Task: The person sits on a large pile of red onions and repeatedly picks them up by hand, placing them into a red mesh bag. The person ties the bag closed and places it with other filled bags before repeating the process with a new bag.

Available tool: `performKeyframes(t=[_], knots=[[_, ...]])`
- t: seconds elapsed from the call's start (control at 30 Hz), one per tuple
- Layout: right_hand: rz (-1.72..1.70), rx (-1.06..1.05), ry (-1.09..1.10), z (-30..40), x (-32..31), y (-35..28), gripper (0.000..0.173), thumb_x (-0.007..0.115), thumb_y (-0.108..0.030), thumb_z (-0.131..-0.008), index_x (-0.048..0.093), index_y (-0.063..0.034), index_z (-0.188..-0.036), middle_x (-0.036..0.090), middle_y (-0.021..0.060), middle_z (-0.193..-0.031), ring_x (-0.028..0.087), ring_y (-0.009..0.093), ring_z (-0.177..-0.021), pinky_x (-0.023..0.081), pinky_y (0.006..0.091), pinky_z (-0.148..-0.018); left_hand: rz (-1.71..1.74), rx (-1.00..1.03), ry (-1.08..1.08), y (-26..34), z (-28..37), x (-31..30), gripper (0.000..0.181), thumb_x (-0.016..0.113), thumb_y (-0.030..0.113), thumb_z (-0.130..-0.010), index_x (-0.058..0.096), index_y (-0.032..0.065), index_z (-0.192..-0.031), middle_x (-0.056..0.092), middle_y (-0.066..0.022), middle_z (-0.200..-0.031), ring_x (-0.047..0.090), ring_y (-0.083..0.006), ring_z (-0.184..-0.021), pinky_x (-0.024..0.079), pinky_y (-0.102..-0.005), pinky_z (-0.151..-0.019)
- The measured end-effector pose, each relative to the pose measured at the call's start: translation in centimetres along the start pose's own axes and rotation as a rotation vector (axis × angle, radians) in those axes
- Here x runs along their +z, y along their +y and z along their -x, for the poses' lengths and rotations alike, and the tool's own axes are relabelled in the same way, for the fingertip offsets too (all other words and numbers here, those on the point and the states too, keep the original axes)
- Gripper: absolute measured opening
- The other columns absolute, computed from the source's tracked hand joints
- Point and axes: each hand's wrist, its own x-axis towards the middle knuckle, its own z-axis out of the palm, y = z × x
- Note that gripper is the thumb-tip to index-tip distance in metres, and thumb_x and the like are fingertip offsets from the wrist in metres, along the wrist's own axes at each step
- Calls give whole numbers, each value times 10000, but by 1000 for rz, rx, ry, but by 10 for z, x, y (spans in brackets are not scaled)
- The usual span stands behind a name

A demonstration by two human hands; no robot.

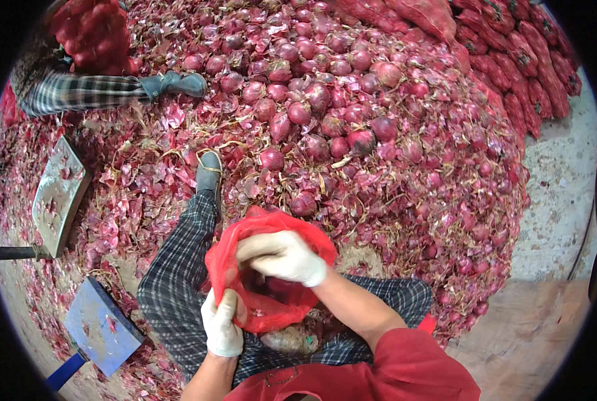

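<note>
A red mesh sack (pixel 278 321) lies in my lap with its mouth spread wide; red onions show dimly inside. My left hand (pixel 221 321), in a white knit glove, grips the near left part of the sack's rim between thumb and fingers. Above the opening is my right hand (pixel 281 255), also gloved in white, with its slightly blurred fingers reaching to the rim's left side; whether they hold anything cannot be told. Loose red onions (pixel 299 114) lie on a large heap of papery onion skins (pixel 378 200) beyond my outstretched foot.
Two flat shovels, one whitish (pixel 60 193) and one blue (pixel 103 326), lie at the left. At the upper left, a person's checked trouser leg (pixel 93 92) extends beside a filled red sack (pixel 93 35). Filled red mesh sacks (pixel 524 55) are stacked at the upper right.
</note>
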Motion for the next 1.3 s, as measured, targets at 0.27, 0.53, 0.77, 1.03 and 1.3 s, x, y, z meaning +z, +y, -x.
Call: performKeyframes(t=[0.27, 0.53, 0.77, 1.03, 1.3], knots=[[1079, 781, 459, 14, -261, 190, 618, 738, -254, -604, 559, -69, -1165, 614, 190, -1074, 579, 345, -1025, 457, 394, -900, -256, -66, 89, -14, -14, -9, 486, 549, 383, -900, 544, -27, -1159, 540, -8, -800, 467, -89, -716, 367, -217, -661], [-565, 522, 806, 52, -228, 134, 626, 728, -340, -676, 493, -25, -1164, 621, 139, -986, 637, 247, -789, 530, 401, -489, -451, 156, 259, -21, 10, 4, 715, 626, 186, -772, 287, -2, -1373, 426, -140, -1304, 421, -241, -1208, 316, -370, -1038], [-479, 371, 305, 85, -64, -42, 913, 756, -468, -655, 340, -21, -1334, 514, 148, -1235, 542, 262, -1091, 456, 396, -898, -69, -432, 39, -80, 12, -16, 174, 621, 161, -812, 613, 9, -894, 635, -82, -748, 612, -172, -669, 483, -307, -641], [992, 516, -223, 52, 71, 42, 208, 473, -141, -780, 642, -38, -843, 645, 213, -786, 636, 373, -757, 497, 457, -686, -261, -456, -194, -8, 50, -15, 252, 588, 106, -850, 591, 11, -617, 596, -82, -580, 545, -162, -519, 437, -280, -544], [578, 253, 783, -9, -138, 80, 188, 580, -171, -865, 626, 0, -927, 653, 104, -807, 640, 223, -718, 511, 338, -651, -115, -358, -36, -47, 10, -25, 246, 617, 273, -876, 596, 28, -886, 604, -45, -678, 533, -133, -576, 417, -263, -551]])
